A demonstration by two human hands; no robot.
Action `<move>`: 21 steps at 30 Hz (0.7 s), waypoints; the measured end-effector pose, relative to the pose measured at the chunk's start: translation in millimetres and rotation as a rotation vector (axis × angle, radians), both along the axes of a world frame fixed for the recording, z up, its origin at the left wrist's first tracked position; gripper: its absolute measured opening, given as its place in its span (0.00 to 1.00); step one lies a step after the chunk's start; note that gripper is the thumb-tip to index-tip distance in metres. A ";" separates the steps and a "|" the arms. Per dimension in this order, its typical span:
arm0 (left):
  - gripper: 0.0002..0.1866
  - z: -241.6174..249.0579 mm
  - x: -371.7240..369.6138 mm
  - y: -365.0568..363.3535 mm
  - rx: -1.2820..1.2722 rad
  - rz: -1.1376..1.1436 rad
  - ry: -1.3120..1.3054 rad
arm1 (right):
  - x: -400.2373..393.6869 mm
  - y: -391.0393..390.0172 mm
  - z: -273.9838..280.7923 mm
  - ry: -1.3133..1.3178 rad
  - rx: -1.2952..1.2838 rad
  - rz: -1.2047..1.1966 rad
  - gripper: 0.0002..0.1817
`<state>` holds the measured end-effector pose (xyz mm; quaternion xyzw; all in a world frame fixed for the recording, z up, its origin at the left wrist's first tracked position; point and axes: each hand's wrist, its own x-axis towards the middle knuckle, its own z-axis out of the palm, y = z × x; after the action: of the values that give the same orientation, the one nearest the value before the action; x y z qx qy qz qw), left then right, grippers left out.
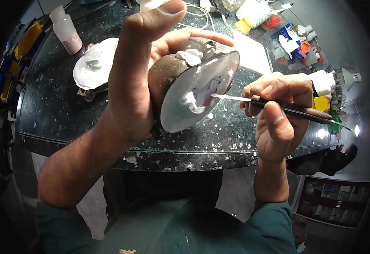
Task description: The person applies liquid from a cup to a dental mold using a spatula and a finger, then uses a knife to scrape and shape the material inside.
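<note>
Plaster mould (177, 111): held tilted over the desk (58, 111); pale face upward.
Wax knife (297, 111): tip at the pinkish hollow (205, 98); light, shallow strokes should spare the surrounding plaster.
Left hand (130, 80): thumb raised, fingers bracing the mould from behind.
Right hand (280, 128): pinching the handle; forearm upright.
</note>
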<state>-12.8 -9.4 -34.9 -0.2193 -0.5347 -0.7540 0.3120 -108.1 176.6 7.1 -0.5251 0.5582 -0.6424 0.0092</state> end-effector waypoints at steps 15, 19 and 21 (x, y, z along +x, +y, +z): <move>0.30 -1.3 -1.8 -6.5 0.012 0.026 -0.099 | -50.1 139.4 43.9 0.061 0.430 -0.306 0.16; 0.31 -5.5 3.0 -0.6 -0.190 0.281 0.046 | -70.7 177.3 25.5 -0.076 1.313 -0.592 0.20; 0.36 6.9 6.0 3.5 -0.099 0.218 -0.181 | -73.2 186.2 5.2 -0.014 1.278 -0.681 0.21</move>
<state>-6.8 -5.9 -28.0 -0.1064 -0.6178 -0.7051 0.3314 -181.3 362.8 12.3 -0.2098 0.9572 -0.1610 0.1174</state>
